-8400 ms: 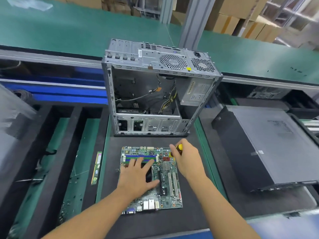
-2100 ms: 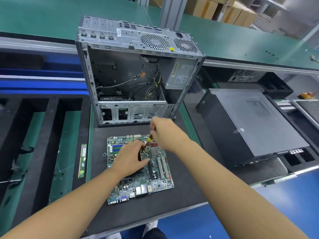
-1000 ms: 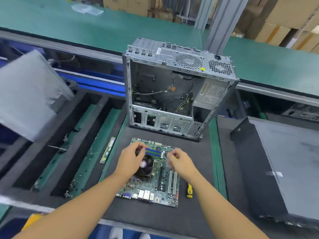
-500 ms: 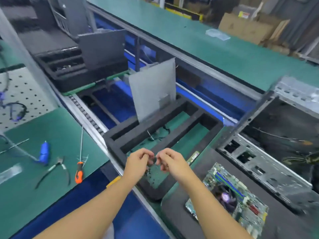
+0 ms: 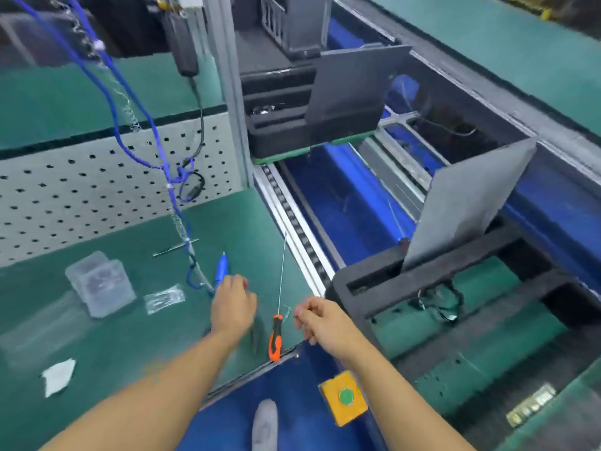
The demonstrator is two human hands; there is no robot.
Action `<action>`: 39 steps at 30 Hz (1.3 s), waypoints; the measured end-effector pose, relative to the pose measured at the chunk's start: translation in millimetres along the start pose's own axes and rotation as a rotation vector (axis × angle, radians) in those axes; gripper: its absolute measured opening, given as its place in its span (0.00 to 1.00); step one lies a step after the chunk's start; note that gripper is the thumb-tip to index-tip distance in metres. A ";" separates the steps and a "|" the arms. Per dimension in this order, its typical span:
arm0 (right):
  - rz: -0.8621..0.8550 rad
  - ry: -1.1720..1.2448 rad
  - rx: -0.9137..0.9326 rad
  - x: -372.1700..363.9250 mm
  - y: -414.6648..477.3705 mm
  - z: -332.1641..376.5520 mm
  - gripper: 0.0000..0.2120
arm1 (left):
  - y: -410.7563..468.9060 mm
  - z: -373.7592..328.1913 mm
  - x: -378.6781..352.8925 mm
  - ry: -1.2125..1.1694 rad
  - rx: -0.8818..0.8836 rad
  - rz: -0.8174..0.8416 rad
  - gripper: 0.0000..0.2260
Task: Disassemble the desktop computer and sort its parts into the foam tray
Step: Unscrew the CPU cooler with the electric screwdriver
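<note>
Left hand (image 5: 232,304) and right hand (image 5: 320,322) curled, contents indiscernible; reaching carelessly could knock the orange screwdriver (image 5: 275,340) off the counter (image 5: 136,323) edge.

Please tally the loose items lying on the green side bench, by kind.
Orange-handled screwdriver: 1
Blue-handled tool: 1
Metal T-bar: 1
Clear plastic boxes: 1 stack
Clear bag: 1
White scrap: 1
Total: 6

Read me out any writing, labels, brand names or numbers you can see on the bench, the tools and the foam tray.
No text is readable in this view.
Orange-handled screwdriver: no marking legible.
Yellow box with the green button: no lettering shows.
Memory stick in the foam tray: label blurred, unreadable.
Clear plastic bags on the green mat: nothing legible.
</note>
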State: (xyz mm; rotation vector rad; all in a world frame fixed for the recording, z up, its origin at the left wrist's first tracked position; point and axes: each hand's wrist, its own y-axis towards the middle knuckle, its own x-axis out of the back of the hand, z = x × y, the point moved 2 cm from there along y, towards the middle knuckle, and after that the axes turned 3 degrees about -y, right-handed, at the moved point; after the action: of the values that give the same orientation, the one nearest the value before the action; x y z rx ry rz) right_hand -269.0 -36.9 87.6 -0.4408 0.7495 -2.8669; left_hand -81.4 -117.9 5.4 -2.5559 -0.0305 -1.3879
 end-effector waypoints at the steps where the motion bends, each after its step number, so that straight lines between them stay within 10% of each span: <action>1: 0.007 -0.004 -0.012 -4.2 4.6 0.8 0.08 | 12.4 7.8 1.4 0.154 -0.028 0.011 0.10; 9: 0.030 -0.044 -0.082 -15.8 31.1 6.7 0.08 | 68.9 33.4 -14.8 0.609 0.187 0.195 0.20; 18: 0.013 -0.098 -0.080 -19.1 48.1 7.1 0.08 | 91.8 53.9 -10.8 0.828 -0.002 0.224 0.29; 23: -0.087 -0.323 0.089 -18.1 53.0 17.1 0.10 | 77.1 -3.6 20.2 0.691 -0.121 0.126 0.07; 29: -0.279 -0.800 0.467 15.4 42.6 50.3 0.38 | 27.8 -108.4 51.9 0.160 -0.360 0.303 0.13; 36: -0.439 -0.646 0.503 82.9 -18.6 56.6 0.24 | -18.7 -209.2 75.7 -0.315 -0.499 0.790 0.10; 39: -0.492 -0.581 0.457 111.5 -45.1 46.2 0.23 | -44.3 -247.1 71.4 0.022 -0.794 0.709 0.07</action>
State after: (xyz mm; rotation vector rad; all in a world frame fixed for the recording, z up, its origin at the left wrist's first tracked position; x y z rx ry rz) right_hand -362.9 -42.6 175.7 -1.4493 -0.1342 -2.9161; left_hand -251.6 -133.9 202.5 -2.6132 1.5346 -1.2575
